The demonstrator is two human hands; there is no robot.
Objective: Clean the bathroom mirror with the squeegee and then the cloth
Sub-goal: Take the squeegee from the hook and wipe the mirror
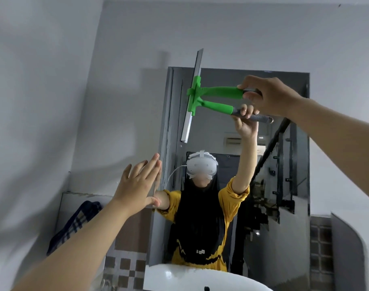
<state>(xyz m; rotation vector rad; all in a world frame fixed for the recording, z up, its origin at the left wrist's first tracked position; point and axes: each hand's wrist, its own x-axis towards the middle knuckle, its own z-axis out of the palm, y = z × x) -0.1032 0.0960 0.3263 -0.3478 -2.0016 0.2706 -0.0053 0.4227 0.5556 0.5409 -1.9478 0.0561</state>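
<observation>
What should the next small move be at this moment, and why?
Probably draw the squeegee across the mirror toward the right: the right hand holds its handle, the blade stands upright near the mirror's upper left edge, and the left hand braces that edge.

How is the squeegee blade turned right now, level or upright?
Nearly upright: the blade runs top to bottom at the mirror's left edge, handle sideways in the right hand.

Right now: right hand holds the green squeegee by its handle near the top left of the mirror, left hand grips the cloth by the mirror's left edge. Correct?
Not quite. The head view shows the left hand holding nothing: its fingers are straight, flat at the mirror's left edge. The checked cloth hangs apart on the wall below. The rest stands: the right hand holds the green squeegee by its handle near the top left.
</observation>
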